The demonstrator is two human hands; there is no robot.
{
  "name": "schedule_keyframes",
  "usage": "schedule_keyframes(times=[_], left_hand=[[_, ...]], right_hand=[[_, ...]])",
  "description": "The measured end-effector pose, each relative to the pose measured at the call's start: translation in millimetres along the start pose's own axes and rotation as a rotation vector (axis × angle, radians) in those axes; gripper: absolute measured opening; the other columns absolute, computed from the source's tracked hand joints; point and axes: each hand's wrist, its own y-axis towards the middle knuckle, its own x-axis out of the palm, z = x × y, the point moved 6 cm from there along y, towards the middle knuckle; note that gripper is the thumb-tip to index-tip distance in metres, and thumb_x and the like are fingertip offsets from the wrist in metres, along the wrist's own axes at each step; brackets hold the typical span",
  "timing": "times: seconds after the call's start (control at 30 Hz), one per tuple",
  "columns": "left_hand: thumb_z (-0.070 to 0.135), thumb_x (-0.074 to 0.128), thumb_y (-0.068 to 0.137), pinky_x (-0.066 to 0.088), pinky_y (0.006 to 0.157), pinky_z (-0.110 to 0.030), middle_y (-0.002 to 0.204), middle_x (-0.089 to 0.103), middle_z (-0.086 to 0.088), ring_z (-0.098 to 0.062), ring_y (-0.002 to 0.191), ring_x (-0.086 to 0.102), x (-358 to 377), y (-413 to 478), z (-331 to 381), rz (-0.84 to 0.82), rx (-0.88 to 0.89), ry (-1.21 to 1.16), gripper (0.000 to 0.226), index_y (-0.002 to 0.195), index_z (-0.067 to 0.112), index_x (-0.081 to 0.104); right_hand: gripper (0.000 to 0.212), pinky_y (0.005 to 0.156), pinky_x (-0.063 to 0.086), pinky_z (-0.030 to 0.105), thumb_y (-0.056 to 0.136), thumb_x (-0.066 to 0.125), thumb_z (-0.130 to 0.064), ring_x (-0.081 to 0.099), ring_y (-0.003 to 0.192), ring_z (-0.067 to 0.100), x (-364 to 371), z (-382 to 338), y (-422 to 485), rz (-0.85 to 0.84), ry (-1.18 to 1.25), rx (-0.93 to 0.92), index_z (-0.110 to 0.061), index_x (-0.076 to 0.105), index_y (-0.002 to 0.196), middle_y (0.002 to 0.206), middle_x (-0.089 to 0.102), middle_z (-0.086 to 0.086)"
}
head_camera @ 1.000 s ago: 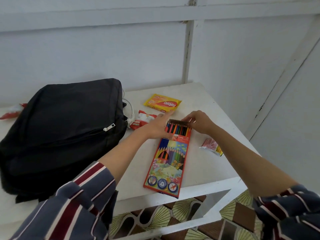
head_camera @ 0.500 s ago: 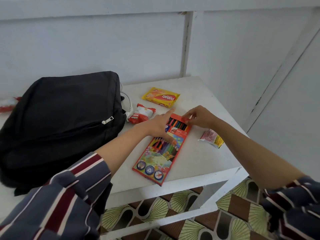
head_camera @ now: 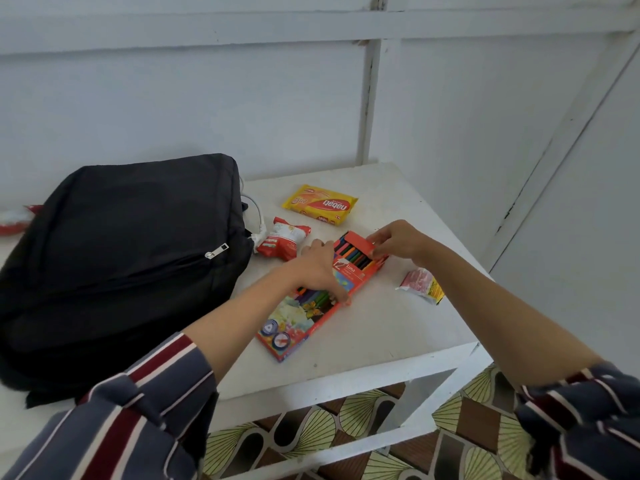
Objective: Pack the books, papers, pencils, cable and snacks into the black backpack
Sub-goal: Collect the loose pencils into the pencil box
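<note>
We find the table (head_camera: 381, 327) white, set in a corner of white panelled wall. The backpack (head_camera: 114, 258) lies flat over its left half, main zip closed, puller on top. A white cable (head_camera: 258, 220) loops just beside the backpack's right edge.

The pencil box (head_camera: 311, 303) lies flat and diagonal near the table's middle, its far flap open with coloured pencil ends showing. We note the left hand (head_camera: 320, 268) palm down on the box, thumb on the box's face at mid-length, fingers extended along the box's left edge; it presses the box to the table. The right hand (head_camera: 398, 239) reaches in from the right, fingers curled, pinching the open flap at the box's far end. Both forearms are bare, striped sleeves pushed up.

The yellow snack (head_camera: 320, 205) lies beyond the box, apart from it. The red-white snack (head_camera: 282, 239) lies between backpack and left hand, near the fingertips. A pink packet (head_camera: 420, 284) lies right of the box, under the right forearm's line. A red-white item shows at the far left edge, partly hidden by the backpack.
</note>
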Motion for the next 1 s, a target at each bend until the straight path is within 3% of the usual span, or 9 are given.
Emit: schedule_keyframes(times=[0.27,0.47,0.6,1.0], left_hand=[[0.025,0.089,0.052,0.041,0.103,-0.042,0.127,0.036,-0.003,-0.019,0.118,0.041,-11.2,-3.0,-4.7,0.113,0.171,-0.233,0.111,0.141,0.019,0.023],[0.018,0.086,0.06,0.043,0.1,-0.033,0.132,0.031,-0.001,-0.014,0.12,0.04,-16.2,-10.0,1.4,0.107,0.204,-0.294,0.114,0.146,0.018,0.012],[0.018,0.086,0.061,0.042,0.101,-0.032,0.135,0.028,0.0,-0.012,0.121,0.037,-20.2,-11.7,3.7,0.115,0.2,-0.297,0.118,0.148,0.015,0.006],[0.023,0.086,0.062,0.042,0.101,-0.033,0.147,0.019,0.001,-0.015,0.131,0.03,-23.7,-15.7,5.6,0.162,0.225,-0.264,0.121,0.15,0.018,0.003]], right_hand=[[0.023,0.079,0.051,0.029,0.082,0.066,-0.002,0.058,0.098,0.024,-12.9,2.4,-7.3,0.083,0.228,0.037,0.003,0.064,0.104,0.109,0.064,0.018],[0.025,0.075,0.051,0.026,0.081,0.069,-0.006,0.06,0.09,0.02,-21.7,-5.7,-18.2,0.108,0.257,-0.019,0.001,0.067,0.106,0.097,0.065,0.011],[0.027,0.058,0.052,0.015,0.08,0.071,-0.01,0.061,0.076,0.01,-21.6,-14.2,-22.3,0.099,0.243,-0.05,0.0,0.068,0.105,0.093,0.067,0.009],[0.027,0.059,0.052,0.013,0.077,0.073,-0.006,0.062,0.072,0.009,-7.6,-21.9,-32.4,0.117,0.275,-0.107,0.003,0.068,0.103,0.09,0.067,0.01]])
